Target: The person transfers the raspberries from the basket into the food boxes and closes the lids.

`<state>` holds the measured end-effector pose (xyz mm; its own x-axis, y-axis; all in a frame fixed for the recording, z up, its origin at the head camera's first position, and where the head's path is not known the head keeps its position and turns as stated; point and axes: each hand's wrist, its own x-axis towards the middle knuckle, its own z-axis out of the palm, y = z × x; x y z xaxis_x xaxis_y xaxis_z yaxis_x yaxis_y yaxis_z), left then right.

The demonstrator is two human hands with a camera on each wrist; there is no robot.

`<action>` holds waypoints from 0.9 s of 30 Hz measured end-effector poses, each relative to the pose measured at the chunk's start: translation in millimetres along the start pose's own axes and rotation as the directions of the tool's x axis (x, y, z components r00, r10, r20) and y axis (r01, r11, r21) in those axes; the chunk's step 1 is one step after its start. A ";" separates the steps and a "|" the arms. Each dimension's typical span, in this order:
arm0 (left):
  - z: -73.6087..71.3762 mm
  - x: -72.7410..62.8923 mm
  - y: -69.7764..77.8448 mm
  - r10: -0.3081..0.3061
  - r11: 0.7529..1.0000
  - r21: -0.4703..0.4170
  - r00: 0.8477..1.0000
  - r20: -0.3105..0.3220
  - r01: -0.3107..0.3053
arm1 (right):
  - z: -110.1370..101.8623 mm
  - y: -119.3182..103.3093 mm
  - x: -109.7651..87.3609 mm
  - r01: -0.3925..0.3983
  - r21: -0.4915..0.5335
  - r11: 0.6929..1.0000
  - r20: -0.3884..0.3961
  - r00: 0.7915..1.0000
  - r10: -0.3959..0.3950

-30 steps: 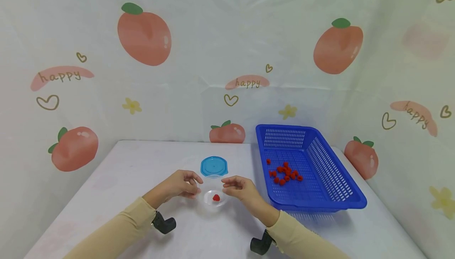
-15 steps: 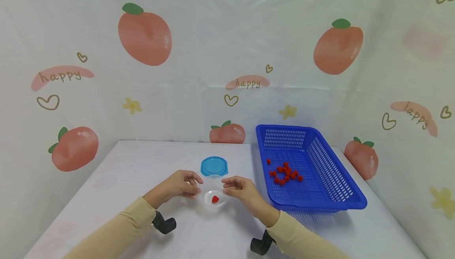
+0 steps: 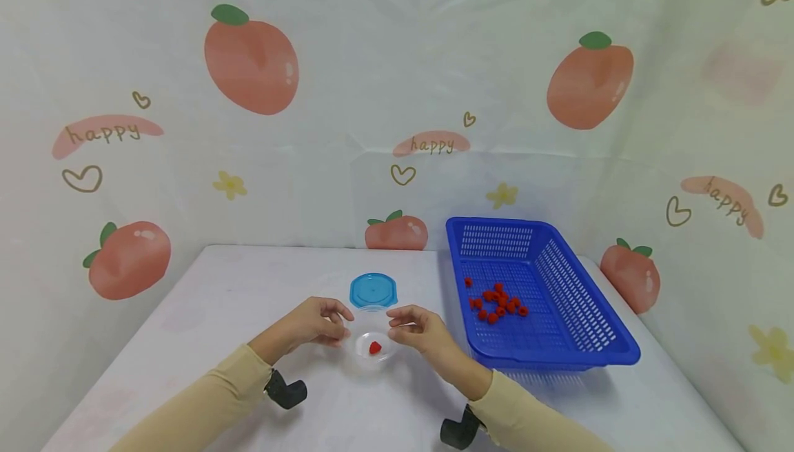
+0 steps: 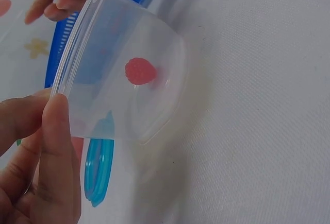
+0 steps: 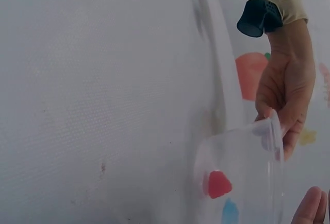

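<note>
A clear plastic container (image 3: 362, 358) with a single red raspberry (image 3: 375, 348) inside sits at the middle of the white table. My left hand (image 3: 318, 320) pinches its rim between thumb and fingers, as the left wrist view shows on the container wall (image 4: 98, 54). Across from it, my right hand (image 3: 426, 335) hovers at the opposite side of the rim. In the right wrist view the fingertips (image 5: 311, 207) stand apart from the rim and grasp nothing. Just behind the container lies a translucent blue lid (image 3: 373, 289).
To the right stands a blue perforated basket (image 3: 561, 286) with several raspberries (image 3: 499, 302) grouped on its floor. A white cloth backdrop (image 3: 310, 183) printed with fruit rises behind the table (image 3: 248, 286). Black wrist cameras (image 3: 287, 391) hang below both sleeves.
The raspberry in the container has shifted slightly left and toward me. The right wrist has moved a little; otherwise both hands stay in place.
</note>
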<state>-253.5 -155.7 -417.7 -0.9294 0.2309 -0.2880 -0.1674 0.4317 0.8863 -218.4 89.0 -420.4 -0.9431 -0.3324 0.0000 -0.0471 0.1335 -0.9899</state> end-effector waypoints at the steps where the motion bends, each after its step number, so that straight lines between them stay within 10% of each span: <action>1: -0.1 -0.3 0.3 0.001 1.000 -0.002 1.000 0.002 -0.001 | 0.1 -1.6 -1.0 0.001 0.003 1.000 0.004 1.000 -0.001; 14: -1.4 -0.2 0.7 0.007 1.000 -0.017 1.000 0.020 -0.006 | -23.0 -45.9 -18.3 0.062 -0.017 0.998 0.060 0.996 -0.061; 27: -1.1 -0.3 0.9 0.003 1.000 0.004 1.000 0.014 -0.003 | -111.4 -85.5 1.6 0.180 -0.027 0.983 -0.089 0.979 -0.181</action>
<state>-253.8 -156.3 -416.5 -0.9253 0.2443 -0.2902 -0.1631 0.4344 0.8858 -252.6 181.1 -320.0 -0.9444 -0.2667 0.1923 -0.2247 0.0967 -0.9696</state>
